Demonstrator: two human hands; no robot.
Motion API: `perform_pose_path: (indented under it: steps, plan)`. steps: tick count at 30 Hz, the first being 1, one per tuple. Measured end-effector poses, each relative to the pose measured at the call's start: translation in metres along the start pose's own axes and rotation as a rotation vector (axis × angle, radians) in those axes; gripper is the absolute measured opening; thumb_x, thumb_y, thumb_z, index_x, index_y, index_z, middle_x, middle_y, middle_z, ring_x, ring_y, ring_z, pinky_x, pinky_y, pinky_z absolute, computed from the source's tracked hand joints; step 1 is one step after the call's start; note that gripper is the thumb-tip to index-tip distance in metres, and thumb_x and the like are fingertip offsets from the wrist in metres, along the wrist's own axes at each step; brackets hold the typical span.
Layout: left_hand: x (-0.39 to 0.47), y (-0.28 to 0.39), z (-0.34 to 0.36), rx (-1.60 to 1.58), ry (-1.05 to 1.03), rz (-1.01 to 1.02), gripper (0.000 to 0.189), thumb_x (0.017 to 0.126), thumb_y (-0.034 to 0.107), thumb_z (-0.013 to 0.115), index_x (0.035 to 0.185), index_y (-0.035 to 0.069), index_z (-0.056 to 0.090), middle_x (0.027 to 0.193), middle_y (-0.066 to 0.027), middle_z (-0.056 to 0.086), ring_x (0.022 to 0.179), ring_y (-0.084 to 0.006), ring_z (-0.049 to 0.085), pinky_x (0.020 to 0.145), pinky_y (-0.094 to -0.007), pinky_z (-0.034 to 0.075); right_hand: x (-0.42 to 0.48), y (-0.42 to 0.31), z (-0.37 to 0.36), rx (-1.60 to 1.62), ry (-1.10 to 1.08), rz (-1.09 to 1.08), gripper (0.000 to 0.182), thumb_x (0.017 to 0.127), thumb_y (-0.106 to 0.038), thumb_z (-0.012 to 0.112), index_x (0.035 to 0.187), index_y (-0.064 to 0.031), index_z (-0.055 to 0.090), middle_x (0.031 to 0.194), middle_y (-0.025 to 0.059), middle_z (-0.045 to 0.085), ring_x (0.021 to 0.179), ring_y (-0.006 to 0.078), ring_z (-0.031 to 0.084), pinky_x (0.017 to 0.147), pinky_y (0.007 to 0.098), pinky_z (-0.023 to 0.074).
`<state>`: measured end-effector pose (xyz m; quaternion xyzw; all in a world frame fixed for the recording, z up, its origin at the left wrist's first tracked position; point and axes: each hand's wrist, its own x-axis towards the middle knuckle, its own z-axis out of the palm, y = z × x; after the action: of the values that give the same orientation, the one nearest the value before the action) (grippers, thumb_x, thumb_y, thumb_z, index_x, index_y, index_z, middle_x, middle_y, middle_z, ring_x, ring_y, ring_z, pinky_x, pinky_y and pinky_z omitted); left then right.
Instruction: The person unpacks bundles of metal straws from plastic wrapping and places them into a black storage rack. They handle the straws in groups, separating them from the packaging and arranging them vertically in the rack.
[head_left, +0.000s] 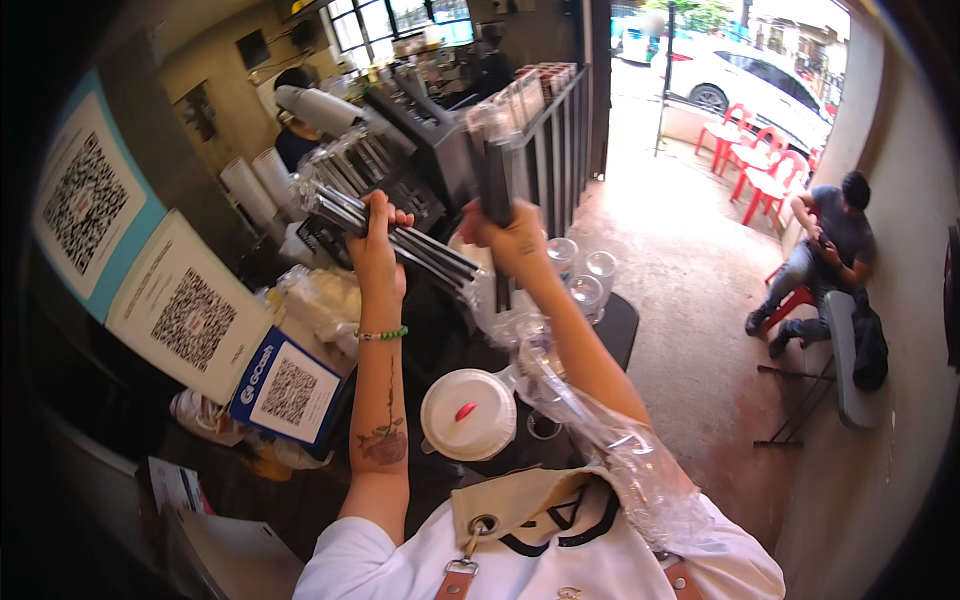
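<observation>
My left hand (377, 251) is closed around a bundle of black drinking straws in clear wrappers (439, 259), which slants down to the right. In my right hand (516, 238) is another dark bundle, apparently wrapped straws (495, 176), upright and blurred by motion. A long clear plastic bag (622, 457) drapes along my right forearm. Beyond my left hand, more wrapped straws (364, 161) stand at a dark holder (409, 196). Below the hands, a white round tub with a lid (469, 416) rests on the black counter (621, 319), a small red object on its lid.
Clear plastic cups (585, 289) stand at the counter's right edge. Payment signs with printed codes (191, 319) line the left. Stacked cups (251, 187) and a person (292, 139) are behind the counter. Another person (829, 240) sits at right, near a folding table (847, 360).
</observation>
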<state>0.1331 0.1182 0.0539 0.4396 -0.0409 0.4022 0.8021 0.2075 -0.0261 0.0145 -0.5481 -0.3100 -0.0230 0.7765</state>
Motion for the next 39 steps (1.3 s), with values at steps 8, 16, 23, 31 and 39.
perform_pose_path:
  steps: [8, 16, 23, 31, 39]
  plan:
    - [0.021, 0.039, 0.002, 0.009, -0.004, 0.336, 0.016, 0.091, 0.012, 0.062, 0.106, 0.008, 0.057, 0.104, -0.0077, 0.063, 0.067, -0.0060, 0.046, 0.069, -0.0250, 0.045, -0.009, -0.014, -0.010, 0.464, 0.017, 0.542, 0.023, 0.088, -0.027, 0.066, 0.092, -0.0047, 0.062, 0.095, 0.0076, 0.065, 0.082, 0.0141, 0.062, 0.071, 0.0285, 0.0513]
    - [-0.002, -0.011, 0.002, 0.027, -0.043, 0.161, 0.013, 0.091, 0.012, 0.063, 0.101, 0.006, 0.057, 0.095, -0.0079, 0.064, 0.077, -0.0124, 0.059, 0.076, -0.0263, 0.050, -0.015, 0.020, 0.011, 0.649, -0.091, 0.696, 0.021, 0.089, -0.029, 0.064, 0.086, -0.0083, 0.061, 0.101, 0.0025, 0.061, 0.091, 0.0153, 0.059, 0.082, 0.0380, 0.0530]
    - [0.123, -0.008, -0.022, 0.157, -0.127, 0.311, 0.015, 0.091, 0.013, 0.062, 0.100, 0.002, 0.060, 0.089, -0.0083, 0.067, 0.081, -0.0140, 0.061, 0.077, -0.0266, 0.048, -0.007, 0.047, -0.014, 0.626, 0.056, 0.640, 0.022, 0.089, -0.025, 0.063, 0.098, -0.0047, 0.062, 0.087, 0.0062, 0.062, 0.079, 0.0154, 0.062, 0.074, 0.0346, 0.0522]
    - [0.289, -0.011, -0.034, 0.321, -0.270, 0.236, 0.020, 0.089, 0.012, 0.065, 0.104, -0.002, 0.062, 0.094, -0.0126, 0.069, 0.084, -0.0189, 0.067, 0.073, -0.0290, 0.052, 0.007, 0.083, 0.021, 0.041, -0.172, 0.356, 0.017, 0.085, -0.014, 0.068, 0.092, 0.0002, 0.061, 0.068, 0.0050, 0.063, 0.058, 0.0118, 0.062, 0.050, 0.0269, 0.0498]
    - [0.327, -0.035, -0.061, 0.460, -0.262, 0.138, 0.019, 0.089, 0.013, 0.065, 0.101, -0.002, 0.062, 0.093, -0.0122, 0.068, 0.084, -0.0201, 0.067, 0.074, -0.0290, 0.053, 0.049, 0.143, 0.087, -0.641, -0.194, 0.216, 0.041, 0.070, -0.013, 0.068, 0.109, -0.0054, 0.059, 0.124, 0.0135, 0.058, 0.107, 0.0372, 0.056, 0.087, 0.0446, 0.0473]
